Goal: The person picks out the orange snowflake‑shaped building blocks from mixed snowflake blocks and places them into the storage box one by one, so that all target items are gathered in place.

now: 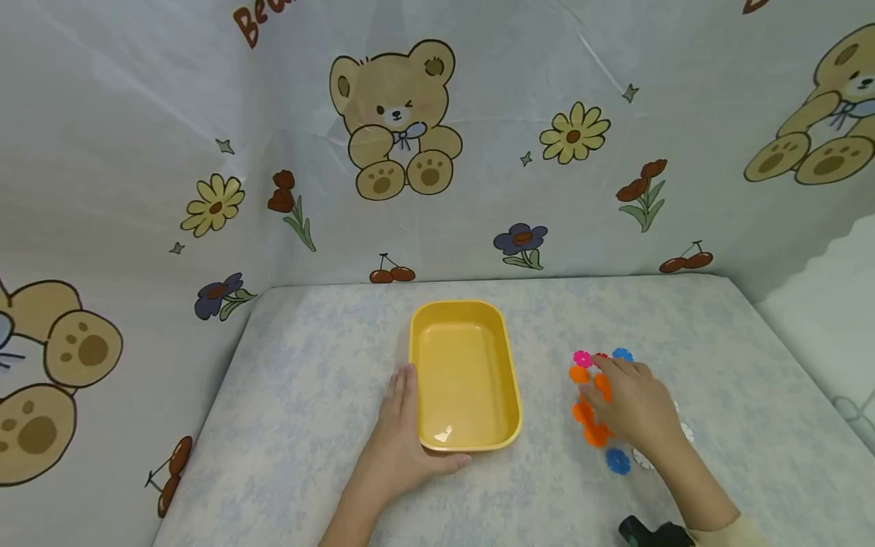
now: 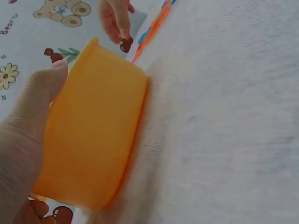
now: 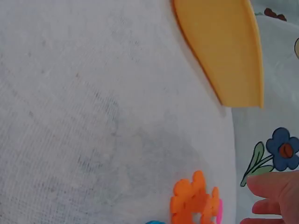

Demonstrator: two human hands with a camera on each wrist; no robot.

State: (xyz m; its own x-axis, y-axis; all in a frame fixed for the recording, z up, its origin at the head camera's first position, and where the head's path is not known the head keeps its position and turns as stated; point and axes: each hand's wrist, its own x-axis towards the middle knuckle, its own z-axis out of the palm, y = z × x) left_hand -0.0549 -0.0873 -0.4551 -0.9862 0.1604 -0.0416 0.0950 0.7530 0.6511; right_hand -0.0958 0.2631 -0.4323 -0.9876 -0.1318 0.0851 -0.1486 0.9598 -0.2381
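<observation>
A yellow rectangular plastic tray (image 1: 468,372) stands upright on the table, with nothing inside it. My left hand (image 1: 402,448) rests against its near left corner, fingers straight along the left side and thumb along the near side. In the left wrist view, the thumb (image 2: 35,100) lies against the tray wall (image 2: 96,126). To the tray's right, my right hand (image 1: 636,406) is over a group of small flower-shaped plastic pieces (image 1: 596,434), mostly orange, with pink, blue and white ones. Its fingers (image 3: 273,186) are loosely bent in the right wrist view, and nothing shows between them.
A blue flower-shaped piece (image 1: 618,461) lies at the near end of the group, with a white one (image 1: 641,459) beside it. A black object (image 1: 652,533) is by the right wrist. Bear-print cloth (image 1: 478,220) hangs behind the pale table (image 1: 307,380).
</observation>
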